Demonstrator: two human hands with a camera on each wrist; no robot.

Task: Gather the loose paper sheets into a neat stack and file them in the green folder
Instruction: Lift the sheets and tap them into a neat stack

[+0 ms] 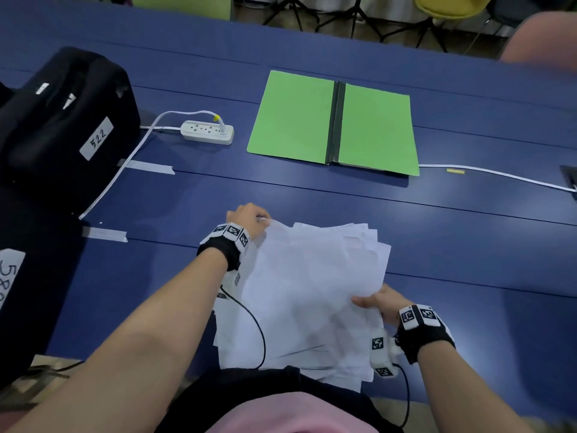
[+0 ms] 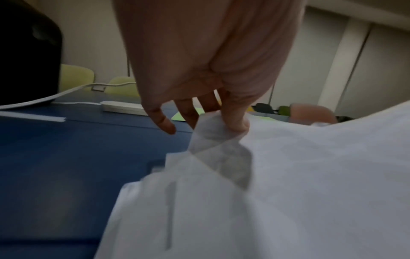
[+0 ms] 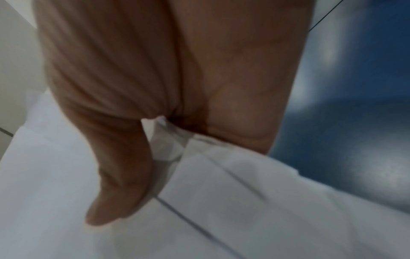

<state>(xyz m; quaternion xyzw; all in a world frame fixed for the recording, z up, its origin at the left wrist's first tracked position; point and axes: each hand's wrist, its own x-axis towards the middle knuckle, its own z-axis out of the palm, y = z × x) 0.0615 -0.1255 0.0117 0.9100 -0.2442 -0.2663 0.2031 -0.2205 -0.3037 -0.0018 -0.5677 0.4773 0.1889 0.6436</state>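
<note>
Nearest you, the loose paper sheets (image 1: 312, 295) lie in a ragged, fanned pile at the near edge of the blue table (image 1: 468, 245), their edges out of line and some overhanging toward your body. Your right hand (image 1: 379, 303) is at the pile's right edge and is clamped on it: thumb on top, fingers underneath, with several sheet edges wedged into the crook of the thumb, as the right wrist view shows. Your left hand (image 1: 251, 220) is at the pile's far left corner, well apart from the right hand with the whole pile between them. There the fingertips (image 2: 235, 122) pinch a folded-over corner of a sheet and lift it off the table, while the little finger hangs free beside it.

Left of the paper sheets, two strips of pale tape (image 1: 104, 235) stick to the table. A black case (image 1: 62, 120) with a white label reading 522 stands beyond them. Beyond the pile and to its left sits a white power strip (image 1: 207, 132), its white cable (image 1: 125, 164) running back past the case.

Beyond the paper sheets, well apart from them, the green folder (image 1: 335, 123) lies open and flat, dark spine in the middle and both inner faces up. Another white cable (image 1: 499, 175) leaves its near right corner and runs rightward.
</note>
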